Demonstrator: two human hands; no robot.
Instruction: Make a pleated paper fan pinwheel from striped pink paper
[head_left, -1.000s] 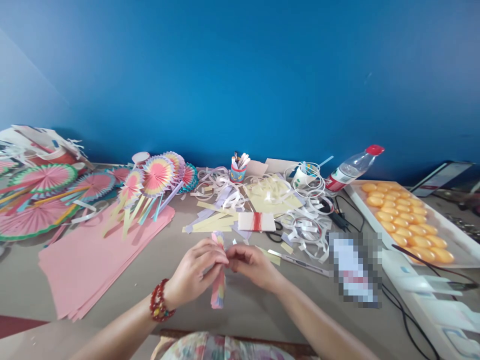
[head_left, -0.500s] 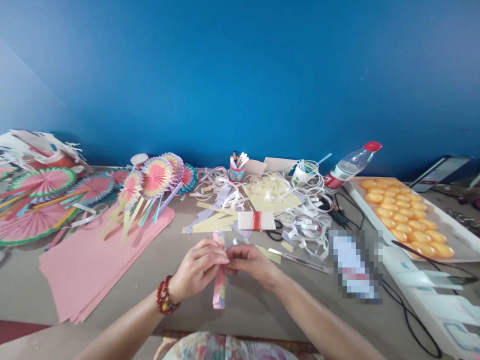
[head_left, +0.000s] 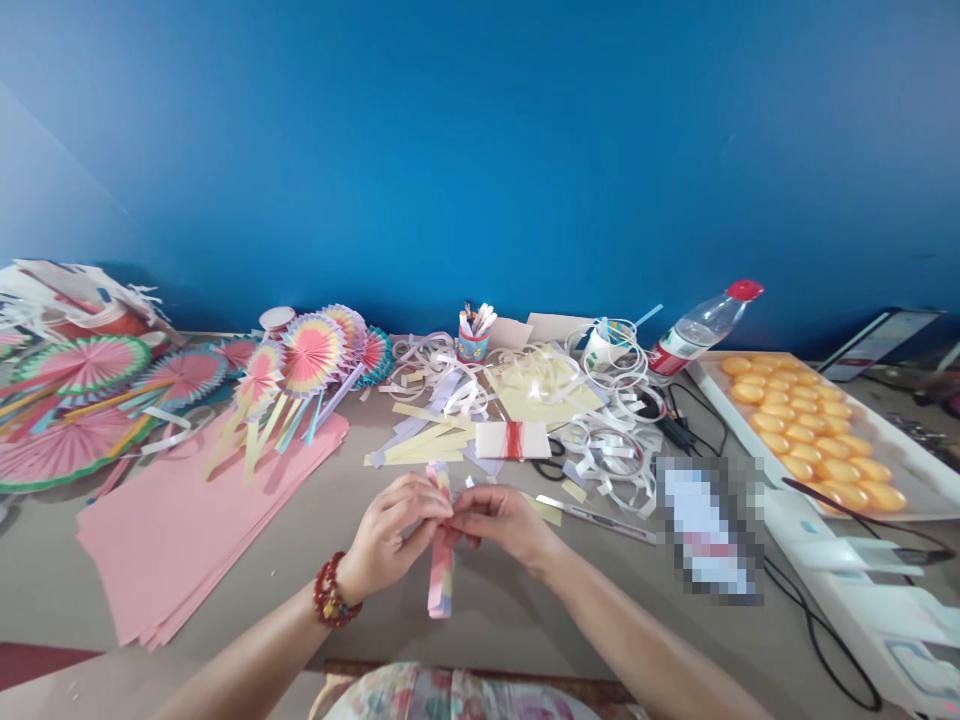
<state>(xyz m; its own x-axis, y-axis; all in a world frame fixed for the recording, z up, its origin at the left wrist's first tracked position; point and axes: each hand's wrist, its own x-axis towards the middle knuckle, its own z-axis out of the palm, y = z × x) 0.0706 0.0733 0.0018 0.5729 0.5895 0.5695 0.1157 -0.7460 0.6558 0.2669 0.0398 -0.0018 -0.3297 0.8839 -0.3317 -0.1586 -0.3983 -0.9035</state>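
Note:
A narrow pleated paper strip (head_left: 441, 585), pink with yellow and lilac edges, stands nearly lengthwise before me. My left hand (head_left: 397, 530) grips it around the middle, fingers wrapped over it and thumb pressed in. My right hand (head_left: 506, 525) is closed in a pinch against the strip's right side, its fingertips meeting those of the left. Whatever lies between the right fingertips is too small to make out. Just beyond the hands lies a white card wound with red thread (head_left: 514, 440), with black-handled scissors (head_left: 553, 462) partly under it.
A utility knife (head_left: 600, 520) lies right of my hands, near a blurred-out patch. Pink paper sheets (head_left: 187, 530) and finished paper fans (head_left: 311, 355) cover the left. Ribbon curls (head_left: 611, 450), a pen cup (head_left: 473, 345), a bottle (head_left: 697, 330) and a tray of yellow ovals (head_left: 709, 375) stand beyond.
The fingers of both hands have shifted slightly at the strip's middle, the fingertips a little further left. The strip's lower end has moved marginally right. Nothing was let go.

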